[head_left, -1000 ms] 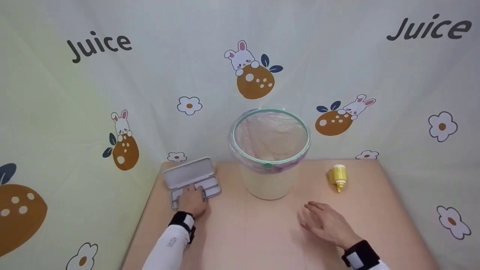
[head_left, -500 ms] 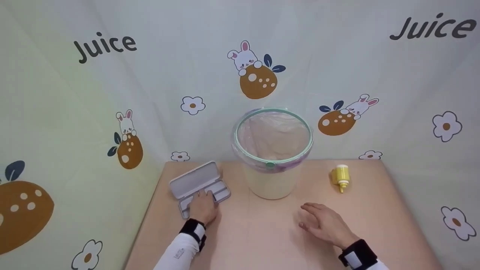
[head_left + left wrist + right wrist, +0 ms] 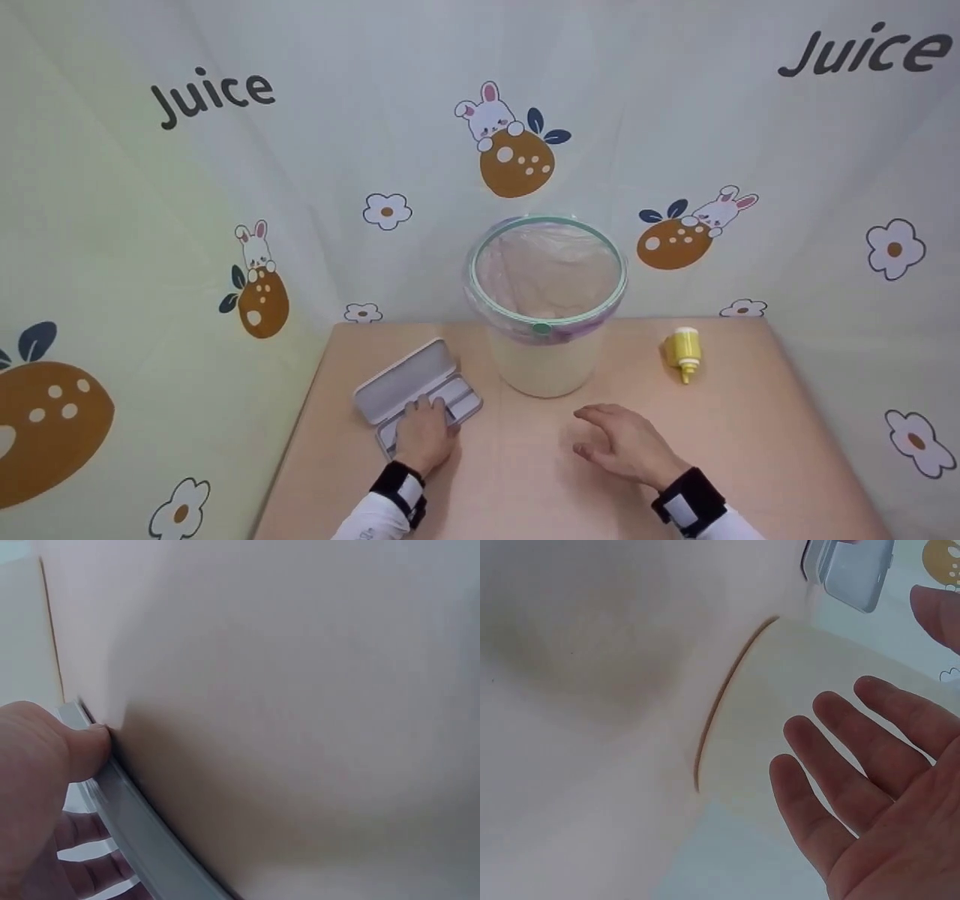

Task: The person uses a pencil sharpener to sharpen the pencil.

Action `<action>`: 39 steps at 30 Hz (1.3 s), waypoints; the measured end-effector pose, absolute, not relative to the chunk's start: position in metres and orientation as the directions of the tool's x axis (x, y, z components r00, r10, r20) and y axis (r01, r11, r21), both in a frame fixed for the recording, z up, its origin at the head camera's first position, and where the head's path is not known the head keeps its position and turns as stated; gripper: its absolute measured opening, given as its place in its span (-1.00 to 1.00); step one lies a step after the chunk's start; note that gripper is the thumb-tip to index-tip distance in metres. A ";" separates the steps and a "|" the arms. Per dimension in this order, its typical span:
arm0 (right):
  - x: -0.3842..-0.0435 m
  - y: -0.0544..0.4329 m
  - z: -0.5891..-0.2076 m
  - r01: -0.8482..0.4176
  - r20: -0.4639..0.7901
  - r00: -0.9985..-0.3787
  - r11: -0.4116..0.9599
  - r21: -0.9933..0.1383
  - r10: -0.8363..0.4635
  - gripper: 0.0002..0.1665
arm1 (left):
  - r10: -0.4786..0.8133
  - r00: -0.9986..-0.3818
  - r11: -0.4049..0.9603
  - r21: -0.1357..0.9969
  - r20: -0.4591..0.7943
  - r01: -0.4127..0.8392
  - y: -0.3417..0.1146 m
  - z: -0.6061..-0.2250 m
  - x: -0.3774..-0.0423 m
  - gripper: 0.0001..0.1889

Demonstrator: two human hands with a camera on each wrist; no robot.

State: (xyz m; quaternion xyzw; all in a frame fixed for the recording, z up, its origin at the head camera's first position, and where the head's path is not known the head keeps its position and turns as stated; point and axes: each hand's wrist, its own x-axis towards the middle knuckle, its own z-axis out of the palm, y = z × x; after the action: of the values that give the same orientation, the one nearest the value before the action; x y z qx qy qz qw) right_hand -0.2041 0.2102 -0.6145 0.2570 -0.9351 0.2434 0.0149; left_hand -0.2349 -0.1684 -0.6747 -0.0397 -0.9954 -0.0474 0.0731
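My left hand [image 3: 425, 438] grips the near edge of a long grey hinged case [image 3: 407, 381]. In the left wrist view the thumb [image 3: 86, 750] presses the outer side of the case wall, and the fingers reach over it to the inside. The case's lid stands raised at the back, and its lower half has divided compartments, partly hidden by the hand. My right hand [image 3: 626, 448] hovers over the table with its fingers spread and relaxed, holding nothing. In the right wrist view its palm and fingers [image 3: 832, 765] show in front of the pale bin [image 3: 757, 697].
The pale bin with a green rim [image 3: 542, 328] and a clear plastic liner stands at the back middle of the table [image 3: 517, 480]. Right of it lies a small yellow squeeze bottle [image 3: 687, 345] with its nozzle toward me. Printed curtains [image 3: 315, 150] enclose the back and sides.
My left hand has drawn the grey case toward me and to the right, and the case has turned slightly. The right hand has shifted a little left. Bin and bottle stay put.
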 end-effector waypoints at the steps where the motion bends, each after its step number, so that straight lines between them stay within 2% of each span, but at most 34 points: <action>1: -0.205 0.208 -0.614 -0.495 0.157 -0.863 0.744 -0.448 -0.480 -0.38 | 0.079 -0.984 0.992 0.085 0.157 0.093 -0.166 -0.675 -0.233 -0.48; 6: -0.207 0.198 -0.614 -0.531 0.192 -0.844 0.724 -0.441 -0.501 -0.43 | 0.102 -0.978 0.989 0.089 0.180 0.120 -0.158 -0.674 -0.222 -0.48; 10: -0.209 0.192 -0.613 -0.553 0.201 -0.828 0.706 -0.442 -0.523 -0.43 | 0.098 -0.986 0.985 0.129 0.133 0.116 -0.152 -0.672 -0.215 -0.47; 13: -0.209 0.191 -0.612 -0.533 0.162 -0.835 0.700 -0.475 -0.526 -0.41 | 0.111 -0.989 0.982 0.144 0.099 0.124 -0.148 -0.671 -0.209 -0.45; 17: -0.208 0.189 -0.612 -0.507 0.126 -0.845 0.703 -0.498 -0.520 -0.42 | 0.153 -0.984 0.979 0.126 0.086 0.163 -0.140 -0.669 -0.200 -0.43; 30: -0.206 0.179 -0.616 -0.547 0.152 -0.819 0.672 -0.499 -0.554 -0.48 | 0.280 -0.957 0.956 0.069 0.078 0.285 -0.118 -0.670 -0.172 -0.42; 34: -0.205 0.176 -0.622 -0.587 0.204 -0.795 0.640 -0.496 -0.571 -0.51 | 0.318 -0.946 0.945 0.059 0.065 0.321 -0.111 -0.672 -0.166 -0.42; 39: -0.206 0.174 -0.645 -0.686 0.321 -0.719 0.559 -0.465 -0.616 -0.52 | 0.362 -0.932 0.929 0.078 0.025 0.363 -0.101 -0.672 -0.161 -0.42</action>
State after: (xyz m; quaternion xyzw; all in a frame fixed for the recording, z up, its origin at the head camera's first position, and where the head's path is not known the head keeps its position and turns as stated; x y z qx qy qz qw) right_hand -0.2059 0.1744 -0.6454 0.3697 -0.8809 0.2893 0.0607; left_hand -0.1608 -0.1012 -0.6722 -0.1845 -0.9820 -0.0408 0.0051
